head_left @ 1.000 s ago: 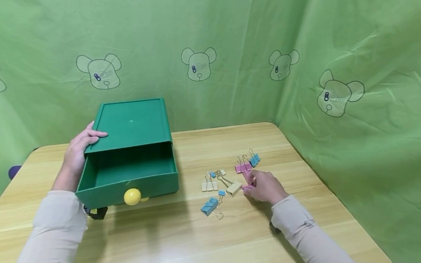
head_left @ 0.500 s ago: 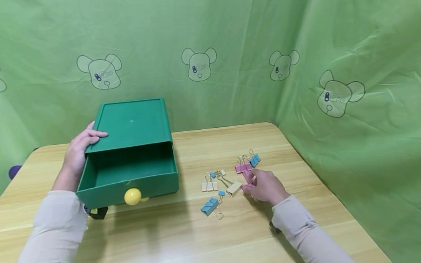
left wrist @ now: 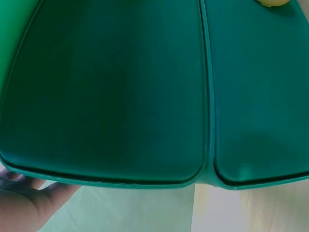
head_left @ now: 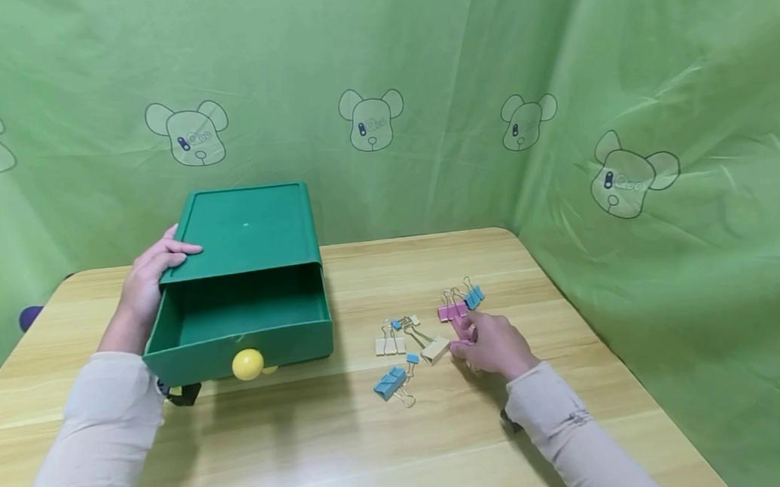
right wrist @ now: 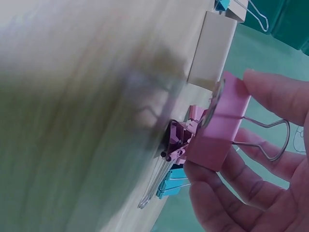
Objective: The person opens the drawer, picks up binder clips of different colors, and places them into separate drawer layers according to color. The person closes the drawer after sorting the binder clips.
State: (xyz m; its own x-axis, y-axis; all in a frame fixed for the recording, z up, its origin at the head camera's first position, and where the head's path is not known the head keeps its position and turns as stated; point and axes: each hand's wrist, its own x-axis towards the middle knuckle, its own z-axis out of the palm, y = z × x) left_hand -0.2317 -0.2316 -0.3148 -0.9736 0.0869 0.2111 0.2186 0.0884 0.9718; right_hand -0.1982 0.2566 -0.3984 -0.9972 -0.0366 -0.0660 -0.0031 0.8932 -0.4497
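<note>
A green drawer box [head_left: 246, 231] stands on the left of the table, its drawer [head_left: 295, 346] pulled out and bare inside. My left hand [head_left: 143, 283] rests against the box's left side, with fingers lying over the top edge. My right hand [head_left: 498, 347] pinches a pink binder clip [right wrist: 219, 130] between thumb and fingers, low over the table; its wire handles point toward the palm. Beyond that hand lie another pink binder clip [head_left: 452, 312] and a blue one [head_left: 474, 296]. A beige binder clip [head_left: 435, 351] lies just left of the fingertips.
More binder clips lie between box and right hand: a cream one [head_left: 390, 346], a larger blue one [head_left: 389, 382] and small ones such as a blue one [head_left: 412, 359]. A yellow knob [head_left: 247, 364] juts from the drawer front. Green cloth [head_left: 426, 180] hangs behind the table.
Less of the pink shows at my right thumb tip than a second ago, and the fingers have shifted slightly. My left hand and the box stay put.
</note>
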